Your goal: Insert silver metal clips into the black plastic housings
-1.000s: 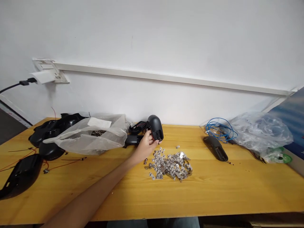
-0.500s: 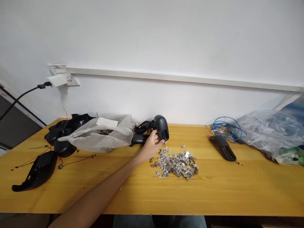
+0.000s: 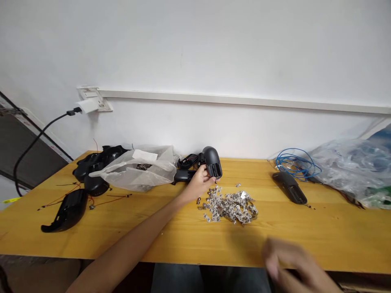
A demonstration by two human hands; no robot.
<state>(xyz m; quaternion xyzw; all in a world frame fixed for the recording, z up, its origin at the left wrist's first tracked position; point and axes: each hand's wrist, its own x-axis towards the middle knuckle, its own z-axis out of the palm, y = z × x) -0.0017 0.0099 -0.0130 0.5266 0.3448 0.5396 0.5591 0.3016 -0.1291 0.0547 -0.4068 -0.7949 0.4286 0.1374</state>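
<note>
Near the rear edge of the wooden tabletop, left hand grasping a black plastic housing held just above a heap of silver metal pieces, right hand blurred at the front edge, its grip impossible to tell, clear plastic bag to the left.

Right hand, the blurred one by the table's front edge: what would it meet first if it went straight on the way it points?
The right hand seems to point up and left over the wooden tabletop, so the first thing in line is probably the pile of small metal fittings. Blur leaves its exact heading uncertain.
</note>
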